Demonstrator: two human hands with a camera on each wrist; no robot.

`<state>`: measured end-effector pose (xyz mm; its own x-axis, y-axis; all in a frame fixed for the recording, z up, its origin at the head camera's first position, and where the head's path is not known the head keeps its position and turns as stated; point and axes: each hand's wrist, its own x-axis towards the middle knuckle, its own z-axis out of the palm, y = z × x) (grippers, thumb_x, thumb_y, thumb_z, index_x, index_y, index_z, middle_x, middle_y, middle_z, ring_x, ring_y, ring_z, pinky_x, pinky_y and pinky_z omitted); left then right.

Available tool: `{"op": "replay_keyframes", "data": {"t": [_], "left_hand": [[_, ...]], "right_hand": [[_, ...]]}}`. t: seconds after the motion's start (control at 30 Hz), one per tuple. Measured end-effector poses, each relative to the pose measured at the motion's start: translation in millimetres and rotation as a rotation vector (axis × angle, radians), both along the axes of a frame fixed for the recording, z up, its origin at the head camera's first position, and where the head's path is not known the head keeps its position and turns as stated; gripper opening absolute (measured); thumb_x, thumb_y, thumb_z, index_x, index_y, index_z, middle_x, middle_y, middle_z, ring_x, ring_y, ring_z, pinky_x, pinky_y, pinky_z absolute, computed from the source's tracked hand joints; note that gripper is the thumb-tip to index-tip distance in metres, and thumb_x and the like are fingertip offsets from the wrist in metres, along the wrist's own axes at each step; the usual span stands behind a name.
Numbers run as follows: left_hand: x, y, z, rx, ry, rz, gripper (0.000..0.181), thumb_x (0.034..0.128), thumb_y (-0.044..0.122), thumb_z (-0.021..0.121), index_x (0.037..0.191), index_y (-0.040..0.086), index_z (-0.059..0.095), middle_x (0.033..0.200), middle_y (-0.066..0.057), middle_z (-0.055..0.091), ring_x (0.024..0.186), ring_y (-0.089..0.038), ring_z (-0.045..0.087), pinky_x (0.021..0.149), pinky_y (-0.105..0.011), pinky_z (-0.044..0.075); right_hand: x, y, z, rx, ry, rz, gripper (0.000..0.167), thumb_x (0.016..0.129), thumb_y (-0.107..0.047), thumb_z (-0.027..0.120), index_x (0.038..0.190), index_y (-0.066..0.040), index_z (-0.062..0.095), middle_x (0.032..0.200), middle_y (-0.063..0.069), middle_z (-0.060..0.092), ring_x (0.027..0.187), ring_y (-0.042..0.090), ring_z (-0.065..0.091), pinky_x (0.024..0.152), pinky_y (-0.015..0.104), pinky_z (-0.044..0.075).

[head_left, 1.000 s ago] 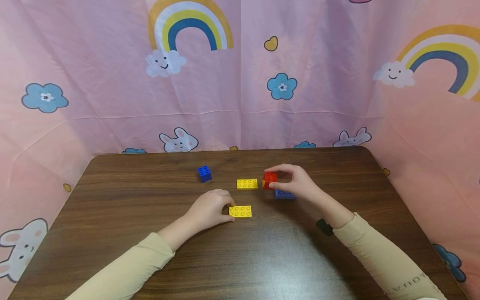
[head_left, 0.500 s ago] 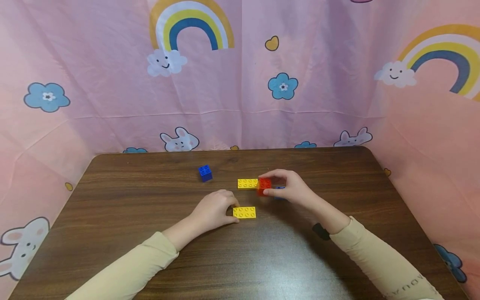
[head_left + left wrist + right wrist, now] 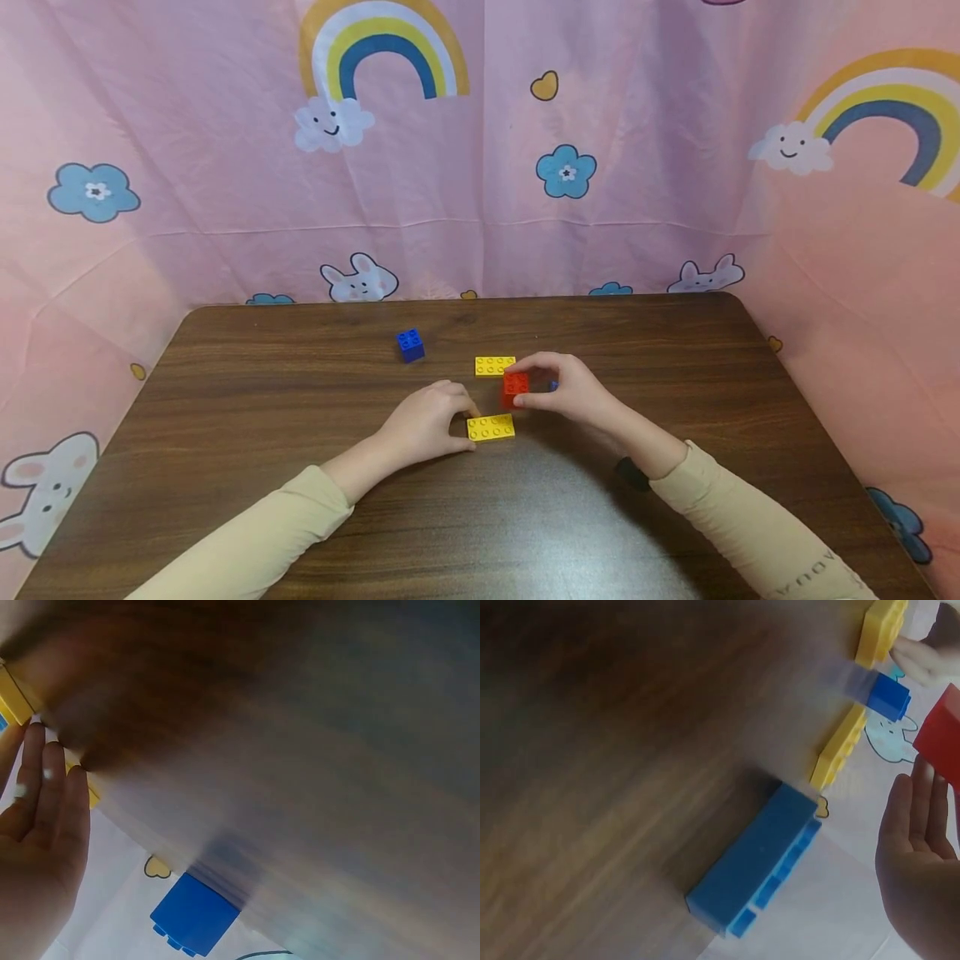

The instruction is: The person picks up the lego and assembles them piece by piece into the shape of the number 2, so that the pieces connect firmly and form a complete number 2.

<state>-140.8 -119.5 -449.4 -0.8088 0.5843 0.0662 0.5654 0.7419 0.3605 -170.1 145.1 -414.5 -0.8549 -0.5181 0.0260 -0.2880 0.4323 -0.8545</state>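
My left hand (image 3: 429, 423) holds the left end of a yellow brick (image 3: 491, 427) between thumb and fingers on the table. My right hand (image 3: 573, 390) pinches a red brick (image 3: 516, 384), held just behind the near yellow brick and apart from it. A second yellow brick (image 3: 491, 365) lies farther back. Mostly hidden behind the right hand in the head view, a long blue brick (image 3: 757, 859) shows fully in the right wrist view. The left wrist view shows the left fingers (image 3: 51, 780) beside a yellow brick (image 3: 13, 697).
A small blue brick (image 3: 410, 345) stands at the back left of the brown table (image 3: 300, 367). A patterned pink curtain (image 3: 480, 192) hangs along the back and sides. A dark object (image 3: 632, 473) shows under the right forearm.
My right hand has carried the red brick left and nearer, toward the near yellow brick. My left hand has shifted slightly right with that yellow brick, which is now a little tilted.
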Motion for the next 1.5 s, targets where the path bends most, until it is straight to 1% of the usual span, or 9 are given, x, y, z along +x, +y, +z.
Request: {"op": "replay_keyframes", "data": {"t": [0.27, 0.33, 0.47, 0.6, 0.7, 0.8, 1.0, 1.27, 1.5], "left_hand": [[-1.3, 0.1, -1.4, 0.041, -0.056, -0.001, 0.033, 0.0806, 0.025, 0.095, 0.107, 0.012, 0.081, 0.105, 0.000, 0.077, 0.102, -0.019, 0.069, 0.094, -0.041, 0.061], [-1.5, 0.6, -1.4, 0.059, -0.076, 0.013, 0.033, 0.0804, 0.025, 0.095, 0.107, 0.011, 0.081, 0.106, 0.000, 0.078, 0.103, -0.019, 0.070, 0.095, -0.041, 0.061], [-1.9, 1.8, -0.9, 0.078, -0.092, 0.038, 0.035, 0.0788, 0.024, 0.096, 0.106, 0.010, 0.080, 0.106, -0.001, 0.079, 0.102, -0.019, 0.072, 0.095, -0.041, 0.062], [-1.5, 2.9, -0.5, 0.084, -0.096, 0.059, 0.036, 0.0773, 0.023, 0.097, 0.106, 0.009, 0.080, 0.105, -0.002, 0.079, 0.100, -0.019, 0.073, 0.094, -0.041, 0.062], [-1.4, 3.8, -0.5, 0.092, -0.097, 0.067, 0.036, 0.0765, 0.023, 0.098, 0.105, 0.009, 0.080, 0.104, -0.001, 0.079, 0.100, -0.018, 0.072, 0.094, -0.041, 0.062], [-1.6, 4.3, -1.2, 0.096, -0.093, 0.072, 0.036, 0.0759, 0.024, 0.098, 0.104, 0.010, 0.080, 0.102, -0.001, 0.079, 0.098, -0.017, 0.072, 0.093, -0.040, 0.062], [-2.3, 4.5, -3.1, 0.106, -0.094, 0.080, 0.037, 0.0749, 0.024, 0.099, 0.103, 0.010, 0.080, 0.100, 0.000, 0.077, 0.095, -0.015, 0.070, 0.090, -0.039, 0.062], [-3.4, 4.0, -4.5, 0.127, -0.094, 0.071, 0.037, 0.0732, 0.023, 0.100, 0.101, 0.010, 0.080, 0.098, 0.002, 0.077, 0.093, -0.014, 0.069, 0.087, -0.036, 0.061], [-4.3, 2.7, -6.6, 0.141, -0.081, 0.061, 0.035, 0.0723, 0.022, 0.100, 0.099, 0.011, 0.080, 0.095, 0.003, 0.075, 0.090, -0.012, 0.066, 0.085, -0.034, 0.061]], "right_hand": [[5.4, -11.4, -6.5, 0.018, -0.032, -0.002, 0.037, 0.089, -0.013, 0.087, 0.123, -0.005, 0.075, 0.118, 0.014, 0.078, 0.104, 0.026, 0.073, 0.095, 0.047, 0.060], [6.1, -14.3, -7.9, 0.028, -0.033, 0.000, 0.036, 0.089, -0.014, 0.087, 0.122, -0.005, 0.075, 0.116, 0.014, 0.078, 0.103, 0.025, 0.073, 0.095, 0.047, 0.061], [7.5, -19.4, -10.4, 0.050, -0.042, 0.009, 0.035, 0.089, -0.016, 0.088, 0.120, -0.005, 0.076, 0.113, 0.012, 0.079, 0.101, 0.024, 0.073, 0.095, 0.046, 0.061], [8.4, -23.1, -12.7, 0.052, -0.059, 0.023, 0.035, 0.089, -0.016, 0.088, 0.120, -0.006, 0.076, 0.113, 0.011, 0.079, 0.101, 0.023, 0.074, 0.095, 0.044, 0.061], [9.1, -25.1, -14.3, 0.046, -0.069, 0.037, 0.034, 0.089, -0.015, 0.088, 0.120, -0.005, 0.075, 0.115, 0.013, 0.079, 0.104, 0.025, 0.075, 0.097, 0.046, 0.062], [9.6, -26.5, -15.6, 0.040, -0.072, 0.052, 0.034, 0.089, -0.013, 0.088, 0.119, -0.004, 0.075, 0.116, 0.014, 0.079, 0.107, 0.027, 0.076, 0.098, 0.047, 0.063], [9.9, -29.4, -16.8, 0.044, -0.066, 0.056, 0.034, 0.088, -0.012, 0.089, 0.118, -0.003, 0.075, 0.115, 0.014, 0.079, 0.108, 0.028, 0.077, 0.098, 0.045, 0.063], [9.7, -33.5, -17.0, 0.055, -0.052, 0.075, 0.035, 0.087, -0.010, 0.089, 0.118, -0.002, 0.076, 0.116, 0.016, 0.079, 0.109, 0.031, 0.078, 0.099, 0.045, 0.063], [10.9, -37.9, -18.1, 0.067, -0.075, 0.086, 0.033, 0.086, -0.010, 0.090, 0.115, -0.003, 0.076, 0.113, 0.014, 0.080, 0.108, 0.029, 0.078, 0.097, 0.043, 0.064]]}}
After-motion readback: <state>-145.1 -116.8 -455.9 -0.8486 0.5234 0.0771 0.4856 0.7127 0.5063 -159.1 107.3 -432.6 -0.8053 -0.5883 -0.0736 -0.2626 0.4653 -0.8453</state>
